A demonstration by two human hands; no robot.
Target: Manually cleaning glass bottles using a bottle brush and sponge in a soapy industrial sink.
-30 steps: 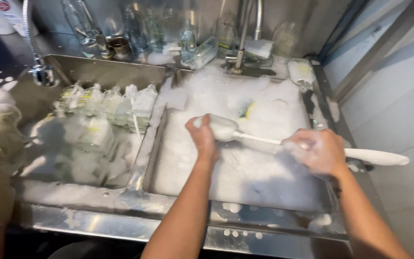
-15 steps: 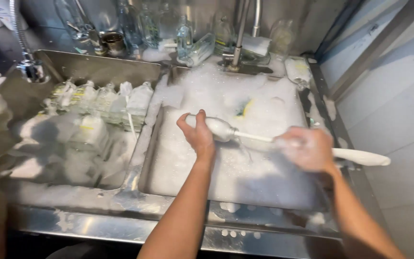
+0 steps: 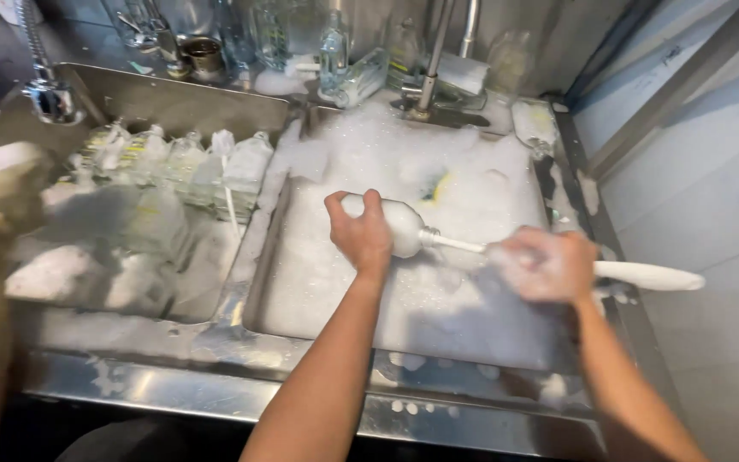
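So the setup here is a double stainless sink, and everything's easiest to place off the right basin (image 3: 318,316), which is full of white suds. The left hand (image 3: 361,235) is wrapped closed around a small clear glass bottle (image 3: 399,224), held on its side just above the foam near the middle of that basin. The bottle's long axis runs roughly left to right, mouth pointing right, and a bottle brush (image 3: 643,274) goes straight into it along the same line. The right hand (image 3: 549,265), covered in soap and a bit motion-blurred, is closed around the brush's white plastic handle to the right of the bottle, over the basin's right edge, with the thin shaft bridging the gap between the two hands. Left of the basin, the other basin holds a row of similar clear bottles (image 3: 190,162) lying in foam. Behind the basin there's a tap (image 3: 434,60) and more glassware (image 3: 335,51) on the back ledge. Everything looks wet, slick and smooth.
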